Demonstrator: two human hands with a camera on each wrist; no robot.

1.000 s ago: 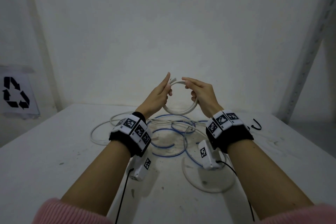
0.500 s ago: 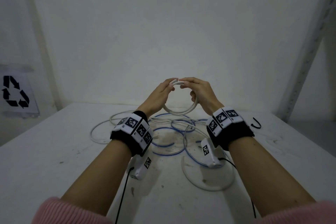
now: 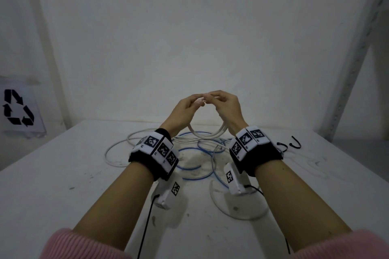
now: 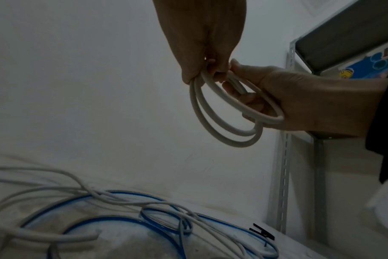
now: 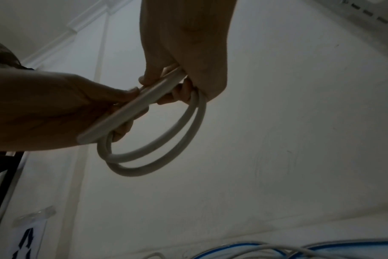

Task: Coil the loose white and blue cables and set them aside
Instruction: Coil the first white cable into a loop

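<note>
Gripping smooth round white cable coil (image 4: 227,122), both hands.

The head view looks forward and down over the table (image 3: 63,174), while both wrist views look up close at the same white cable coil (image 4: 228,122).

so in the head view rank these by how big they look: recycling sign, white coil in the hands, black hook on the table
1. White coil, gripped by the left hand and right hand; it is partly hidden, so first place is unsure.
2. Recycling sign, about alike in apparent size, and farther off.
3. Black hook, clearly smallest.
</note>
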